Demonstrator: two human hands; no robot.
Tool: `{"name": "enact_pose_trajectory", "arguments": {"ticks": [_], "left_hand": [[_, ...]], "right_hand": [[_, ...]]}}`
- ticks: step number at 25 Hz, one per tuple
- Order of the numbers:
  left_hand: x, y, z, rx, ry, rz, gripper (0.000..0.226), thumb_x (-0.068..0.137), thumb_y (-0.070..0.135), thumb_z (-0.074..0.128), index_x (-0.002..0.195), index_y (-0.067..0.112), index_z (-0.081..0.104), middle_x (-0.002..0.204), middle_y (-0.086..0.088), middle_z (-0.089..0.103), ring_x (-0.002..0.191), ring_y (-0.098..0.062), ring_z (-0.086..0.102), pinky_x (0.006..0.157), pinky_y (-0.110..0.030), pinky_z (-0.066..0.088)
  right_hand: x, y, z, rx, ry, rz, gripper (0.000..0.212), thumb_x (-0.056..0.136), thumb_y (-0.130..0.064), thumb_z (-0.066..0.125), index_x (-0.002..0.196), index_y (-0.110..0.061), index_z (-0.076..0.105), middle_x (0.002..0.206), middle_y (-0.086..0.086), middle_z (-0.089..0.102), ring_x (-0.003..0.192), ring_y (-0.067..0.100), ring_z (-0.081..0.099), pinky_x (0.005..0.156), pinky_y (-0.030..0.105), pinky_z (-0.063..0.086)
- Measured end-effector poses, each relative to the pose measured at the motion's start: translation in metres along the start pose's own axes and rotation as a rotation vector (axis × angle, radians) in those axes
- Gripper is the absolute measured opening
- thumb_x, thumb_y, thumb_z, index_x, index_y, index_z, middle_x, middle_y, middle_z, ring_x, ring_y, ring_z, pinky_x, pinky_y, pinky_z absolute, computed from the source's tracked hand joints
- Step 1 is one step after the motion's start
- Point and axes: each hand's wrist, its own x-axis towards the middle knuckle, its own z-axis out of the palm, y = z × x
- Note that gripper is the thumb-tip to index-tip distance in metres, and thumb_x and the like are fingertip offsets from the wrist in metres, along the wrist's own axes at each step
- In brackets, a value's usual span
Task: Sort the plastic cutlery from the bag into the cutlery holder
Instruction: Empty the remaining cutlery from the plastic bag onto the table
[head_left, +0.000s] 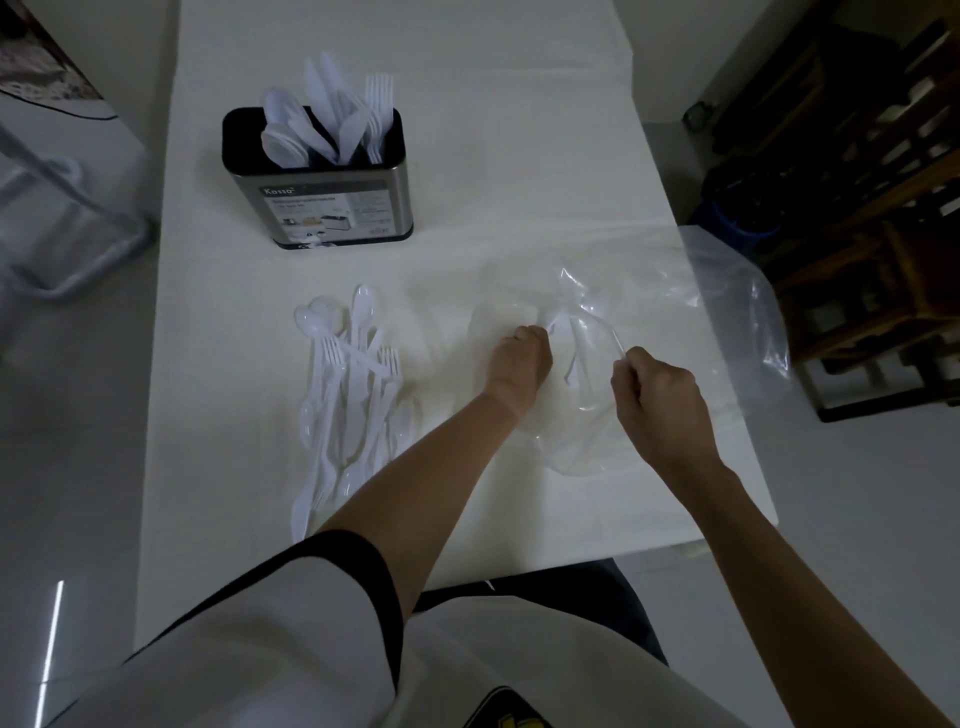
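Because the few white pieces of plastic cutlery (571, 353) left inside the clear plastic bag (675, 312) are pale and thin against a white counter (519, 156), a piece could easily be missed or only half caught. If lifted by one end, it may slip back into the film. The film looks limp and clingy. It could ride up with a piece, and fork tines could snag it.

The pieces lie just inside the bag's mouth, near the middle of the counter, and I cannot tell what kind they are. The left hand (522, 358) is at the mouth with its fingers curled, right beside one piece. Whether it actually grips that piece is not visible. The right hand (660, 400) pinches the bag's rim and lifts it open.

The bag's far end hangs over the counter's right edge, so a hard tug might drag it about. To the left lies a loose pile (353, 395) of mixed forks and spoons, and the left forearm passing near it could scatter it. Beyond stands the cutlery holder (317, 208), with spoons at the left, knives in the middle and forks at the right.
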Motion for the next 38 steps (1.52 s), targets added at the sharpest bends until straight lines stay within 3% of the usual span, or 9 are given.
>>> {"name": "enact_pose_trajectory", "arguments": {"ticks": [4,7,10,14,20,27,31,34,38], "left_hand": [[-0.012,-0.002,-0.026,0.069,-0.072,-0.004,0.037,0.041,0.027,0.087,0.07,0.011,0.068,0.054,0.002,0.06,0.038,-0.006,0.058,0.035,-0.017,0.038],[-0.028,-0.009,-0.028,0.062,-0.039,0.073,0.036,0.085,0.006,0.057,0.119,-0.001,0.047,0.098,-0.013,0.066,0.082,-0.029,0.07,0.061,-0.033,0.049],[-0.06,-0.025,-0.041,-0.153,0.021,0.018,0.025,0.096,0.011,0.041,0.119,0.001,0.041,0.098,-0.015,0.066,0.084,-0.035,0.067,0.066,-0.038,0.051],[-0.112,-0.068,-0.039,-0.372,0.079,-0.089,0.029,0.098,0.017,0.038,0.124,0.007,0.041,0.094,-0.01,0.064,0.08,-0.024,0.065,0.065,-0.027,0.049],[-0.144,-0.107,-0.031,-0.629,0.327,-0.446,0.029,0.097,0.016,0.04,0.124,0.005,0.045,0.106,-0.009,0.06,0.086,-0.017,0.061,0.079,-0.027,0.053],[-0.13,-0.095,-0.023,-0.157,0.296,-0.589,0.055,0.086,0.036,0.058,0.13,0.007,0.044,0.128,-0.012,0.051,0.112,-0.028,0.051,0.081,-0.036,0.05],[-0.108,-0.076,-0.027,-0.184,0.463,-0.247,0.041,0.086,0.028,0.057,0.122,0.007,0.055,0.12,-0.013,0.058,0.108,-0.03,0.055,0.09,-0.042,0.048],[-0.065,-0.047,-0.032,-0.332,0.205,0.153,0.031,0.092,0.025,0.043,0.111,0.007,0.059,0.107,-0.011,0.061,0.099,-0.028,0.059,0.081,-0.039,0.052],[-0.018,-0.008,-0.032,-0.245,-0.163,0.223,0.033,0.095,0.031,0.048,0.112,0.004,0.053,0.112,-0.012,0.059,0.102,-0.031,0.058,0.085,-0.043,0.049]], "right_hand": [[0.0,0.003,-0.001,0.003,0.006,0.013,0.029,0.096,-0.013,0.042,0.068,-0.008,0.038,0.051,0.004,0.039,0.044,0.023,0.038,0.046,0.03,0.03],[0.001,0.001,0.003,0.002,0.001,0.005,0.028,0.095,-0.012,0.044,0.068,-0.008,0.038,0.051,0.005,0.04,0.044,0.025,0.039,0.046,0.029,0.028],[0.003,-0.003,0.009,0.004,-0.012,-0.002,0.028,0.094,-0.012,0.044,0.067,-0.008,0.037,0.05,0.005,0.04,0.044,0.026,0.039,0.046,0.028,0.027],[0.007,-0.007,0.016,0.009,-0.034,-0.025,0.027,0.094,-0.013,0.044,0.068,-0.01,0.038,0.051,0.005,0.041,0.046,0.028,0.041,0.048,0.029,0.029],[0.013,-0.013,0.018,0.004,-0.039,-0.033,0.027,0.094,-0.011,0.046,0.068,-0.012,0.036,0.05,0.003,0.036,0.048,0.027,0.036,0.052,0.029,0.027],[0.019,-0.009,0.013,0.008,-0.004,-0.02,0.028,0.093,-0.011,0.047,0.067,-0.011,0.036,0.05,0.001,0.035,0.046,0.028,0.037,0.05,0.029,0.029],[0.019,-0.008,0.011,0.024,0.005,-0.015,0.03,0.093,-0.011,0.047,0.066,-0.011,0.034,0.049,0.001,0.034,0.044,0.027,0.036,0.049,0.029,0.027],[0.018,-0.006,0.011,0.041,0.001,-0.005,0.03,0.094,-0.011,0.046,0.066,-0.009,0.037,0.049,0.0,0.035,0.042,0.024,0.037,0.048,0.029,0.027],[0.015,-0.005,0.015,0.065,-0.001,0.014,0.028,0.094,-0.012,0.047,0.067,-0.01,0.04,0.051,0.0,0.038,0.041,0.013,0.034,0.046,0.024,0.027]]}}
